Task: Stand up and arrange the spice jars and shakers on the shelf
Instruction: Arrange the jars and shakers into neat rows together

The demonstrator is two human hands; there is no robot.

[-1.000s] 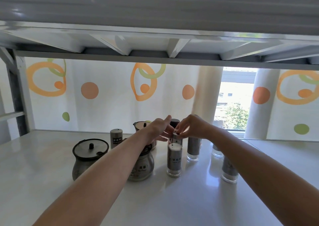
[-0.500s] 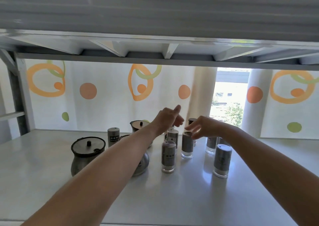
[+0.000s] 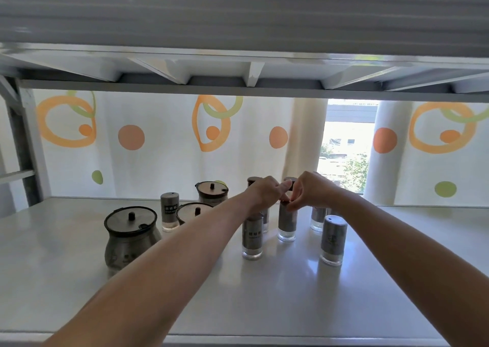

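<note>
Returning to the middle shaker [image 3: 287, 223]: the left hand [image 3: 264, 195], raised half a second ago, is down again beside the right hand [image 3: 309, 191]. The right fingers [image 3: 296, 201] pinch its dark cap; the left fingers are curled, their grip not discernible. The shaker stands upright on the shelf [image 3: 79, 280], right of and behind the front pot [image 3: 131, 238]. Every shaker visible right of that pot stands upright; judged: final straightening, little left.

White curtain [image 3: 164, 145] behind, printed with orange rings, orange dots, green spots. Gap in it exposes a bright window [image 3: 346, 135]; green tree [image 3: 354, 169] and buildings outside. Overhead: white ribbed metal upper tier [image 3: 238, 29]. Grey steel upright [image 3: 23, 145] far left.
</note>
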